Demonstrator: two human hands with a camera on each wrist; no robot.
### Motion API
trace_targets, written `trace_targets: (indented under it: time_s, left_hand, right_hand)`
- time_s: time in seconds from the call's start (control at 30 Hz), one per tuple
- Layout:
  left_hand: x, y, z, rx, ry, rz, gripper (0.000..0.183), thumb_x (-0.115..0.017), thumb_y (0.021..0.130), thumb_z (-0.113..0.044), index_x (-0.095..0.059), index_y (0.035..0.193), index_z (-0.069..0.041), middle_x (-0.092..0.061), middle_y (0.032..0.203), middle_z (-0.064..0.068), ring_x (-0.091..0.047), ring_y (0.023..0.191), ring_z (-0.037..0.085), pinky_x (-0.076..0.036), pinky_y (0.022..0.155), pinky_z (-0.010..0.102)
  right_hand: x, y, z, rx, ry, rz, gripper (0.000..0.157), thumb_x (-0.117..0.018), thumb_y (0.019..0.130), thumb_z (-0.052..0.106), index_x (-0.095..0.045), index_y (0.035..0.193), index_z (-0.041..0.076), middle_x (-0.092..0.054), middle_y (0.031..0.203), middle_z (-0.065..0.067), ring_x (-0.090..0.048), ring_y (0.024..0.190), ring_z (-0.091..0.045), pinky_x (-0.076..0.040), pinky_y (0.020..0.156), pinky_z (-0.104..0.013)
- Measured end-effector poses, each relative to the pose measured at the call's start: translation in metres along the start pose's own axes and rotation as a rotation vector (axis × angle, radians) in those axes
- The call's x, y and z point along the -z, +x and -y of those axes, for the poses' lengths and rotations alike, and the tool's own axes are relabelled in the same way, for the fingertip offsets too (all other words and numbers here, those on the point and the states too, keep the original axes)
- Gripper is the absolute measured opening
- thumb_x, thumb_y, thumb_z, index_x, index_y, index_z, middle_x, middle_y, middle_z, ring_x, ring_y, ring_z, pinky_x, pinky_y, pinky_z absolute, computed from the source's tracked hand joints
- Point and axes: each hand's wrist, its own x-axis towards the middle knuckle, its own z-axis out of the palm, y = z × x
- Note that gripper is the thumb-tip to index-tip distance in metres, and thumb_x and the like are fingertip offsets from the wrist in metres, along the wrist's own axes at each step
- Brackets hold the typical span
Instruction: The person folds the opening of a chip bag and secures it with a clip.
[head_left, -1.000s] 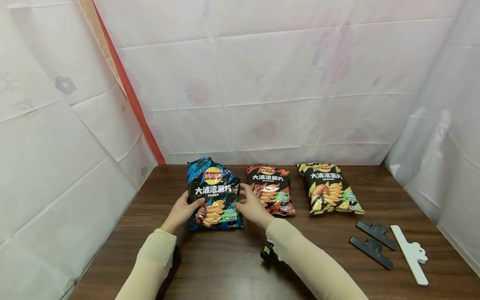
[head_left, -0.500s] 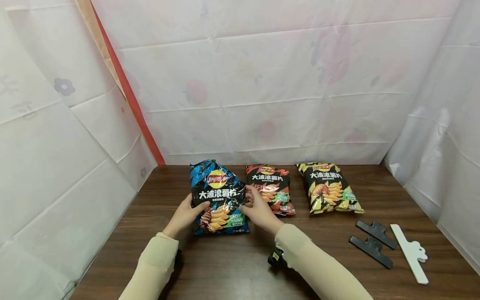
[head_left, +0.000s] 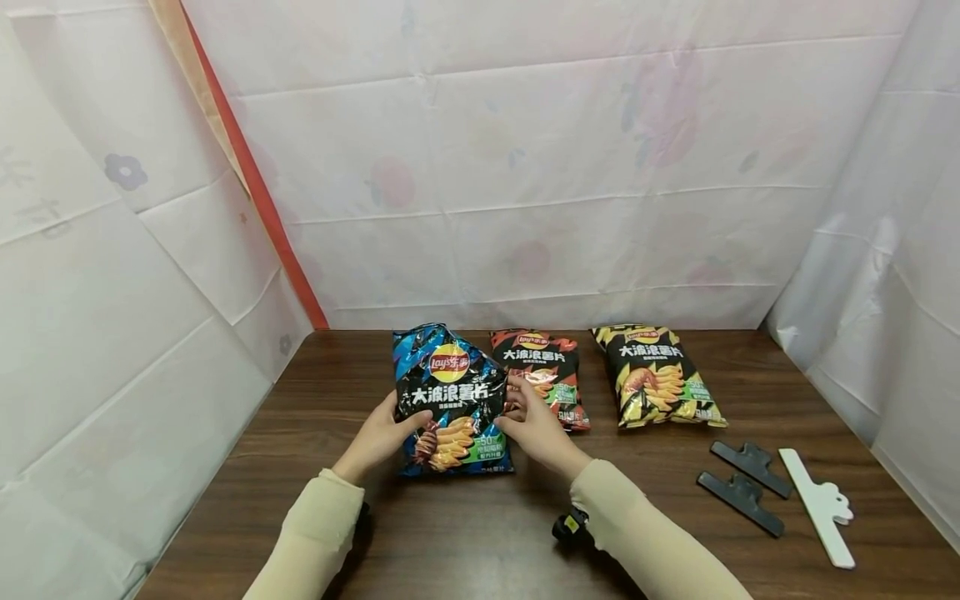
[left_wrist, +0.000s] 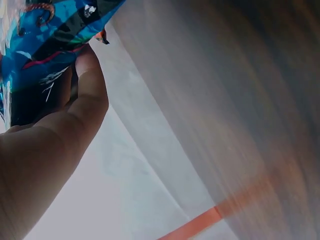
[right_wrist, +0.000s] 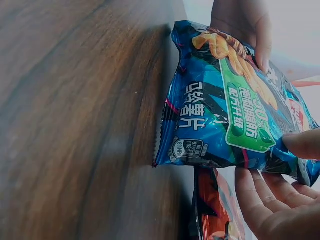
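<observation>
Both hands hold a blue and black bag of potato chips (head_left: 450, 408), one at each side, its printed front facing up toward the head camera. My left hand (head_left: 384, 435) grips the left edge, thumb on the front and fingers behind. On the right edge my right hand (head_left: 536, 421) does the same, thumb in front. In the right wrist view the blue bag (right_wrist: 200, 100) shows its crimped lower end close to the table. The upper right corner of the bag looks folded back. In the left wrist view the left hand (left_wrist: 75, 110) curls round the bag's underside.
A red chip bag (head_left: 536, 358) lies just behind the right hand, partly covered by it. Farther right lies a yellow chip bag (head_left: 660, 379). Two black clips (head_left: 741, 502) and a white clip (head_left: 821, 512) lie at the table's right. White sheeting (head_left: 525, 167) walls the back and sides.
Both hands have moved the blue chip bag to the right and slightly toward the person, still gripping its two sides. The red and yellow bags and the clips stay put.
</observation>
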Motion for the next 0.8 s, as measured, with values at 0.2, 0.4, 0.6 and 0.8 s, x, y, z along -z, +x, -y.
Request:
trace_targets:
  time_s: [0.2,0.4,0.6,0.8]
  left_hand:
    - [-0.006,-0.005,-0.005,-0.022,0.001,0.029,0.074,-0.063,0.095,-0.041,-0.029,0.153,-0.009,-0.046,0.147,0.019,-0.049,0.131,0.033,-0.036,0.110,0.055]
    - [-0.011,-0.009,-0.006,-0.051,-0.018,0.055,0.076,-0.063,0.095,-0.042,-0.026,0.155,-0.013,-0.041,0.152,0.017,-0.042,0.138,0.034,-0.033,0.112,0.056]
    - [-0.019,-0.013,-0.012,-0.076,-0.018,0.068,0.079,-0.064,0.094,-0.043,-0.024,0.156,-0.015,-0.035,0.157,0.014,-0.036,0.143,0.035,-0.031,0.113,0.057]
    - [-0.027,-0.013,-0.015,-0.114,-0.042,0.089,0.076,-0.065,0.094,-0.038,-0.026,0.155,-0.014,-0.040,0.154,0.013,-0.043,0.138,0.031,-0.035,0.112,0.053]
  right_hand:
    - [0.005,-0.010,-0.002,-0.008,0.018,-0.035,0.069,-0.065,0.093,0.007,-0.030,0.153,0.011,-0.044,0.148,-0.024,-0.056,0.122,-0.037,-0.050,0.096,-0.047]
    - [0.012,-0.017,-0.005,0.004,0.019,-0.041,0.068,-0.066,0.093,0.008,-0.032,0.152,0.010,-0.047,0.145,-0.024,-0.059,0.117,-0.036,-0.053,0.092,-0.045]
    - [0.020,-0.024,-0.011,0.025,0.037,-0.052,0.065,-0.066,0.093,0.008,-0.034,0.150,0.008,-0.047,0.143,-0.025,-0.059,0.116,-0.037,-0.053,0.091,-0.045]
    - [0.031,-0.030,-0.016,0.037,0.039,-0.057,0.067,-0.066,0.094,0.009,-0.032,0.152,0.011,-0.044,0.147,-0.025,-0.058,0.117,-0.037,-0.052,0.094,-0.044]
